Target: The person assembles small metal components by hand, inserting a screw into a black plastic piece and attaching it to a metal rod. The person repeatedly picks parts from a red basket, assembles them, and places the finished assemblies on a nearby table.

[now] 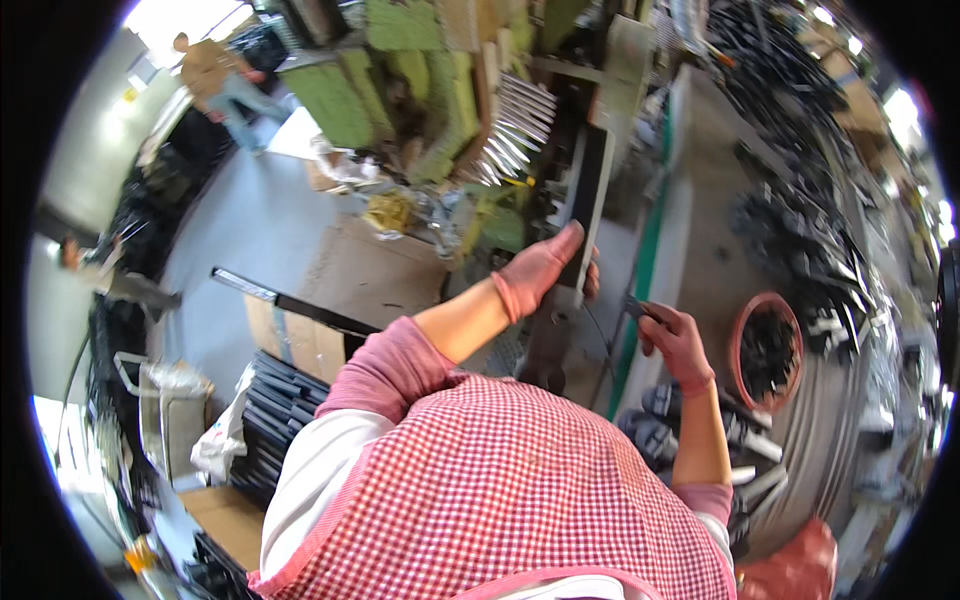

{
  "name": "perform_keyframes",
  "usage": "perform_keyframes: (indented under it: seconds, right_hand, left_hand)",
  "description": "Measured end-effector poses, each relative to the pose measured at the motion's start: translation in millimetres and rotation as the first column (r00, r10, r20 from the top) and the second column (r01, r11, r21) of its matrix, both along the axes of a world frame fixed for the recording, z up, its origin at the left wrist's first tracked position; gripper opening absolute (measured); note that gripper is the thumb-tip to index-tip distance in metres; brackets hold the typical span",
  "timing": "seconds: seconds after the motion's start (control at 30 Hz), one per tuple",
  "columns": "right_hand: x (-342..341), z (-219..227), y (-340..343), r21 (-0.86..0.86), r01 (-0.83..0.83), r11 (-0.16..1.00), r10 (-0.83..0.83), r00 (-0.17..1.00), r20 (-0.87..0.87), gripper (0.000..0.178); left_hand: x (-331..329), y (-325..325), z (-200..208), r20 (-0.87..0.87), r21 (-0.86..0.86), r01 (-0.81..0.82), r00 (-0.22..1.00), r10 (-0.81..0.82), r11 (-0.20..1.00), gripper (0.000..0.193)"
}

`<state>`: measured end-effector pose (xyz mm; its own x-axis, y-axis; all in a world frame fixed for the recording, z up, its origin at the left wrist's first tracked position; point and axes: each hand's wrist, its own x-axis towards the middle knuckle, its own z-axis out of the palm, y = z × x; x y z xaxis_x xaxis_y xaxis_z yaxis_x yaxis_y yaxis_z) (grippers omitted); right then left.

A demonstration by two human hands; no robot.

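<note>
Head view, clock directions read with twelve toward the top edge. Left grip (535, 274): closed around the lower part of a long, narrow, dark bar with a pale metallic edge (591, 178), thumb along the near face, fingertips showing past the far side. Long axis of the bar running from just past twelve o'clock down to just past six, slightly tilted. Upper end close to machine parts; contact there impossible to tell. Right grip (682, 345): at four o'clock from the left grip, pinching a small dark piece (638, 308) between thumb and fingers, exact shape too small to tell. Key relation: bar at ten to eleven o'clock from the right grip, apart from it; left grip the nearer, in direct contact. Between bar and right grip, partly, the green edge strip (652, 235) of a long grey-brown table (712, 270). At three o'clock from the right grip, a round red bin (770, 407) of dark pieces. At eleven o'clock from the left grip, a green-painted machine (440, 105); near twelve, a row of shiny metal strips (520, 125); at eight, a bundle of dark tubes (277, 402).
</note>
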<state>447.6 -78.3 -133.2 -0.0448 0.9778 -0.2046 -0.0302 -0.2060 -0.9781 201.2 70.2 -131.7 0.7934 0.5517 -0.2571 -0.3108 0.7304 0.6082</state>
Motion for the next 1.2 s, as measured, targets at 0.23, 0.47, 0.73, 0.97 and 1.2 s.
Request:
perform_keyframes:
  seconds: [0.23, 0.47, 0.73, 0.97, 1.2]
  right_hand:
    - [-79, 47, -8, 0.100, -0.073, 0.992, 0.047, 0.969, 0.241, 0.020]
    - [-132, 31, -4, -0.076, 0.237, 0.968, -0.247, 0.957, -0.152, 0.017]
    - [-193, 21, 11, 0.103, 0.187, 0.977, -0.202, 0.650, 0.733, 0.066]
    - [-223, 24, 54, -0.040, 0.047, 0.998, -0.004, 0.697, 0.717, 0.053]
    - [-254, 42, 167, -0.241, -0.043, 0.970, 0.031, 0.998, -0.053, 0.041]
  left_hand:
    - [-6, 0, 14, 0.216, -0.159, 0.068, 0.976, -0.032, 0.985, 0.056]
    - [-28, -10, 9, 0.129, -0.095, 0.007, 0.992, 0.005, 0.995, 0.054]
    - [-39, -6, -14, -0.186, -0.297, -0.427, 0.903, 0.387, 0.854, 0.046]
    - [-80, 12, -33, -0.204, -0.160, -0.508, 0.856, 0.475, 0.847, 0.043]
    - [-195, 39, -48, -0.186, 0.036, -0.602, 0.780, 0.597, 0.798, 0.022]
